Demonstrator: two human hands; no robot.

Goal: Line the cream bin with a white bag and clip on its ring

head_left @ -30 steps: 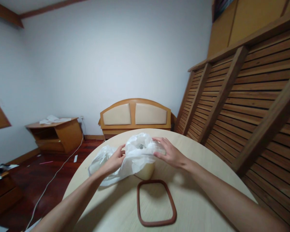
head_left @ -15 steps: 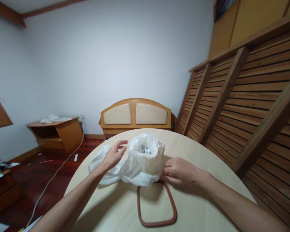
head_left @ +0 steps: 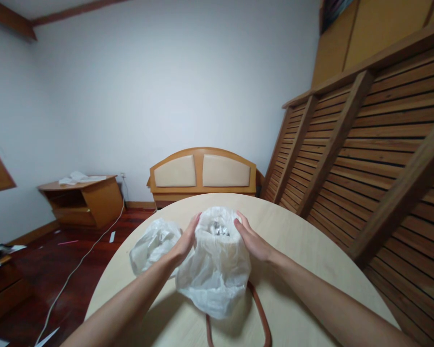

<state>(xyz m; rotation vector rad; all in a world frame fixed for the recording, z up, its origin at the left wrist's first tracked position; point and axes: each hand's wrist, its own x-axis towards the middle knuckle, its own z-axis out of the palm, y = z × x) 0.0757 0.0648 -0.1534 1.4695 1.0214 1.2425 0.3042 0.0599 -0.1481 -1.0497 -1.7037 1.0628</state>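
Observation:
A round-topped bundle in thin white plastic wrapping (head_left: 217, 274) is on the table, with something shiny and silver (head_left: 220, 228) showing in its open top. My left hand (head_left: 188, 237) lies against its left side and my right hand (head_left: 253, 238) against its right, clasping it between them. From under the bundle's near side comes a brown loop like a bag handle (head_left: 262, 313); its front end is out of view. What the wrapping covers is hidden. Left of my left hand lies a crumpled clear-white plastic bag (head_left: 155, 243).
The round pale table (head_left: 304, 270) fills the foreground. Beyond it stands a wooden headboard (head_left: 204, 193) against the wall. Slatted wooden panels (head_left: 332, 159) lean on the right. A low cabinet (head_left: 90, 202) and a white cable (head_left: 83, 260) are at the left.
Both hands have come onto the sides of the wrapped bundle; the left was apart from it before. The bundle and the brown loop sit nearer to me now.

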